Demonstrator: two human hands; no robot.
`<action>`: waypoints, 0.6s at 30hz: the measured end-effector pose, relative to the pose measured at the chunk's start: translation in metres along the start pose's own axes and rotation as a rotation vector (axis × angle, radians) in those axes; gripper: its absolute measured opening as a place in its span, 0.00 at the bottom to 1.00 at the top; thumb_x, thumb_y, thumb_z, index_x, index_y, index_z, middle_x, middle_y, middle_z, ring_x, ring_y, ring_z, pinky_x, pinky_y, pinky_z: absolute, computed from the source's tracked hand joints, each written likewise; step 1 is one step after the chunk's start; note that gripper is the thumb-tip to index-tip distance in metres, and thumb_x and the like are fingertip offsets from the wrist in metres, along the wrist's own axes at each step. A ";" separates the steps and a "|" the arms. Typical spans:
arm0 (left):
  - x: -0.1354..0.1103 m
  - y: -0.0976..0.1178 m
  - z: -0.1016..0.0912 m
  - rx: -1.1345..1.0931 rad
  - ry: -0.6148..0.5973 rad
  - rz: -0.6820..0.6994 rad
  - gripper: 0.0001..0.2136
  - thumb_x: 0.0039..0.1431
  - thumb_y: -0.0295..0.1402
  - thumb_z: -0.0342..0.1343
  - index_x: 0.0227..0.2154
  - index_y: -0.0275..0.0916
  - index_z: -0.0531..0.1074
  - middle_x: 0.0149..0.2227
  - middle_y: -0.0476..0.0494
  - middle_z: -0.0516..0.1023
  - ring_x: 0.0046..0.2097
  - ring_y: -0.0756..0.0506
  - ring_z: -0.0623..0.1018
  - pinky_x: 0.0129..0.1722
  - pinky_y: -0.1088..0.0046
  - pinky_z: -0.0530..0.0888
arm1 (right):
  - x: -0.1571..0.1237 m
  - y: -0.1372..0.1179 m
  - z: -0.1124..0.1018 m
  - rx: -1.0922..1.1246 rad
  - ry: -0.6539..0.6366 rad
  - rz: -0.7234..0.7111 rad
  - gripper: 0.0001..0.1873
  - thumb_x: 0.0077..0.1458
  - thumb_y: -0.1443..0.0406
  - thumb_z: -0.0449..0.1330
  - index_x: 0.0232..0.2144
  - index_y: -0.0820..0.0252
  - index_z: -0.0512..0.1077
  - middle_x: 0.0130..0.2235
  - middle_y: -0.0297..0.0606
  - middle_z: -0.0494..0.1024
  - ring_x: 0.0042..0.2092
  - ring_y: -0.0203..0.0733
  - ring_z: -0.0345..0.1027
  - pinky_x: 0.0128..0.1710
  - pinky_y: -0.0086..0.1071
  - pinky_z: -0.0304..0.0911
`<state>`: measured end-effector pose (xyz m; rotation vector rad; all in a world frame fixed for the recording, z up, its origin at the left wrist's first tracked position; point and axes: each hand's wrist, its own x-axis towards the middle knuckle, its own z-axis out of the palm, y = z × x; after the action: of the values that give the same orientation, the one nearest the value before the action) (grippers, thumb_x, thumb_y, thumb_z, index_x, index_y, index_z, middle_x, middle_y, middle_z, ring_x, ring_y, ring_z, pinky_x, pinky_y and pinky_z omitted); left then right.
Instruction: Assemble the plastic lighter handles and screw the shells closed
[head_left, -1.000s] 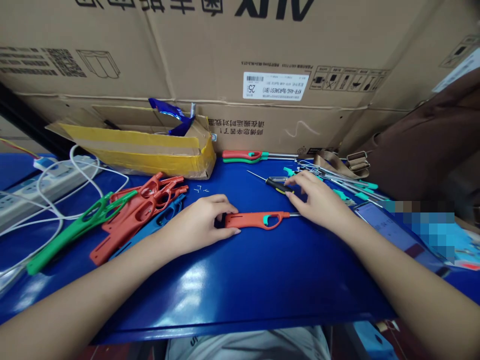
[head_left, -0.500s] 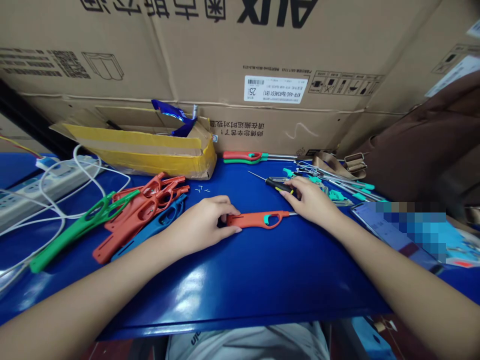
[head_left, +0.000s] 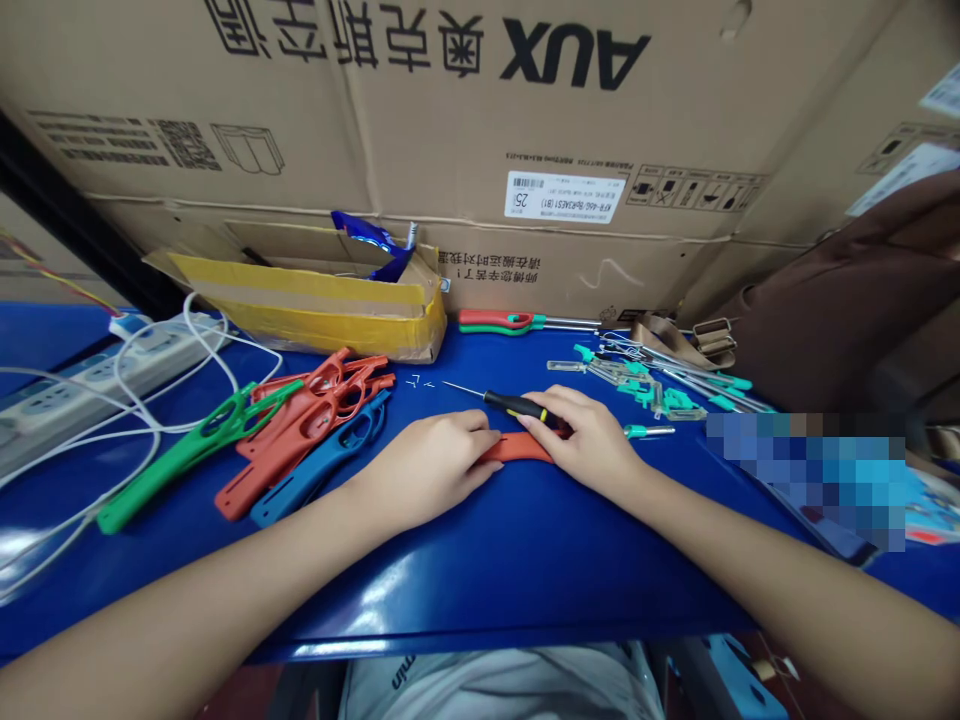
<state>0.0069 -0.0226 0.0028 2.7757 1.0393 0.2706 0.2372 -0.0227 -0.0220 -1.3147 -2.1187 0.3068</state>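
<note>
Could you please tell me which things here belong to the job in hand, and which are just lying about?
Seemingly part of the job:
- orange lighter, held by the left hand
- screwdriver, in the right hand
- probably the green handle shell and blue handle shell

Apparently just lying about:
- power strip
- yellow-taped carton
- brown strap

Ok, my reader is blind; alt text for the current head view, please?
A person's left grip holds an orange lighter on a blue table, while the right grip holds a black-handled screwdriver. Green, red and blue handles lie at left.
</note>
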 end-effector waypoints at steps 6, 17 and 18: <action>0.001 0.005 -0.003 0.027 -0.006 -0.008 0.11 0.69 0.35 0.54 0.44 0.36 0.79 0.39 0.42 0.78 0.38 0.43 0.80 0.38 0.69 0.76 | 0.004 0.003 0.003 0.041 -0.011 -0.072 0.14 0.67 0.60 0.56 0.48 0.55 0.77 0.42 0.43 0.79 0.45 0.48 0.73 0.45 0.39 0.68; 0.002 0.000 0.001 -0.152 0.053 -0.007 0.10 0.67 0.34 0.57 0.44 0.35 0.80 0.39 0.41 0.78 0.38 0.44 0.79 0.41 0.69 0.75 | 0.005 -0.002 -0.002 0.109 0.130 -0.054 0.12 0.65 0.59 0.58 0.45 0.55 0.78 0.39 0.41 0.79 0.37 0.44 0.71 0.39 0.39 0.69; 0.002 -0.002 0.002 -0.206 0.072 -0.003 0.10 0.66 0.33 0.58 0.44 0.35 0.80 0.39 0.41 0.78 0.38 0.45 0.79 0.41 0.70 0.75 | 0.005 -0.002 -0.005 0.131 0.181 -0.027 0.11 0.64 0.59 0.59 0.44 0.55 0.78 0.39 0.41 0.79 0.34 0.43 0.69 0.37 0.39 0.68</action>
<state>0.0079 -0.0204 0.0003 2.5967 0.9710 0.4534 0.2373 -0.0194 -0.0152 -1.1912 -1.9304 0.2991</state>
